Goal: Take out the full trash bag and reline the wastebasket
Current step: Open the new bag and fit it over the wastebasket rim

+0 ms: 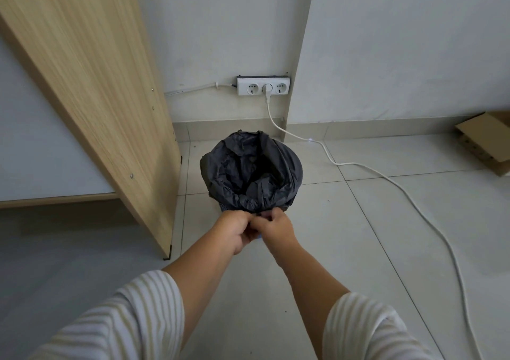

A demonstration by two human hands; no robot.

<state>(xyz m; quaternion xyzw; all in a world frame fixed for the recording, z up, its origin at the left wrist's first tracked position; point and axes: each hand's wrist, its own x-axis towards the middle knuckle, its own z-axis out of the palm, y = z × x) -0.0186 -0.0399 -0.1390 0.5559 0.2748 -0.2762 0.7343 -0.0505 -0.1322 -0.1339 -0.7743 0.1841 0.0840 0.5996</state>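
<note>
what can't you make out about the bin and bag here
Head view only:
wastebasket: almost all covered by the trash bag; one blue sliver shows
bag's contents: lost in dark folds
fingertips of left hand and right hand: curled under at the bag's near edge
cardboard box: cut off by right edge

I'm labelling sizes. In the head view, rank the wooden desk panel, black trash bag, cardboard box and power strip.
1. wooden desk panel
2. black trash bag
3. cardboard box, partly cut off by the frame
4. power strip
</note>
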